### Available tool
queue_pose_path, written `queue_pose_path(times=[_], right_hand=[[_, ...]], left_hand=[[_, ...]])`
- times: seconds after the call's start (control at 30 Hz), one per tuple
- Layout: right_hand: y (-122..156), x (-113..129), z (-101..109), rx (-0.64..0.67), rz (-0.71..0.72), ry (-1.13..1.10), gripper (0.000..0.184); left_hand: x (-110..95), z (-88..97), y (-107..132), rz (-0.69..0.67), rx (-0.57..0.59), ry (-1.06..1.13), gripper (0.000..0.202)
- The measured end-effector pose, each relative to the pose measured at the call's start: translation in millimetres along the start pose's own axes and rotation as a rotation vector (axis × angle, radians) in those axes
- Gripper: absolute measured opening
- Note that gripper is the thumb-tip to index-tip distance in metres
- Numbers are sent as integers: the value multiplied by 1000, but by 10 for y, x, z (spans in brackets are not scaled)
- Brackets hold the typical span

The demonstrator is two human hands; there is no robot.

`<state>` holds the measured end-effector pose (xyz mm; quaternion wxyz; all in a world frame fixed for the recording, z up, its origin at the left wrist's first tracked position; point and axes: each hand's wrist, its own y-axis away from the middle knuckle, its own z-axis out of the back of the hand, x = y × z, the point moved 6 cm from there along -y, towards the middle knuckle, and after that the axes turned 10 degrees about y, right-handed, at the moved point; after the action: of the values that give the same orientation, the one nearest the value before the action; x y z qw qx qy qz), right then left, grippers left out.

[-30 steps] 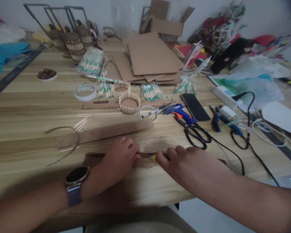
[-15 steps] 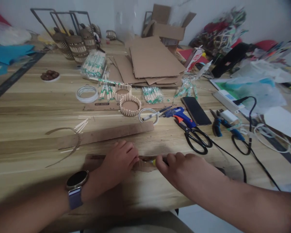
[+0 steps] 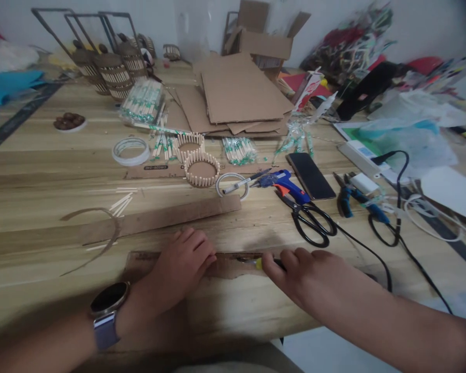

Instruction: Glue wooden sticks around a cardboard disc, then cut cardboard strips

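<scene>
Low on the wooden table lies a brown cardboard piece (image 3: 233, 267) with a ragged near edge. My left hand (image 3: 188, 256), below a wristwatch, holds it down with fingers bent and close together; the thumb is mostly hidden. My right hand (image 3: 295, 267) is closed around a utility knife (image 3: 258, 263) with a yellow front end. The knife's blade points left and lies along the cardboard's upper part, right of my left fingers. Beyond my hands rests a long cardboard strip (image 3: 166, 217), beside a thin curved strip (image 3: 114, 233).
Scissors (image 3: 312, 223), a blue glue gun (image 3: 285, 184), a phone (image 3: 310, 175) and pliers (image 3: 345, 194) lie to the right. Farther back are two rings of small sticks (image 3: 202, 171), a tape roll (image 3: 130, 151) and stacked cardboard (image 3: 244, 93). A black cord (image 3: 367, 248) crosses the right side.
My right hand has drawn the knife a little to the right, away from my left hand. More cardboard shows between them. The whole view has shifted slightly.
</scene>
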<state>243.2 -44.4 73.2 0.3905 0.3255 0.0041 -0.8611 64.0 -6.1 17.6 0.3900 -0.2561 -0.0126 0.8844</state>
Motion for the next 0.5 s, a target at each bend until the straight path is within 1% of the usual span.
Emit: queue_pose_path(times=[0.17,0.3,0.5], right_hand=[[59,-32,-27,-60,-5,3,36],[83,-54,-39,-107,-19,-2,35],[177,-114,-65,-94,13,-30,41]], left_hand=[[-11,29,5,-9,-13,1,27],[-15,24,4,-4,12,1,29],[-11,22,9,7,22,-16,30]])
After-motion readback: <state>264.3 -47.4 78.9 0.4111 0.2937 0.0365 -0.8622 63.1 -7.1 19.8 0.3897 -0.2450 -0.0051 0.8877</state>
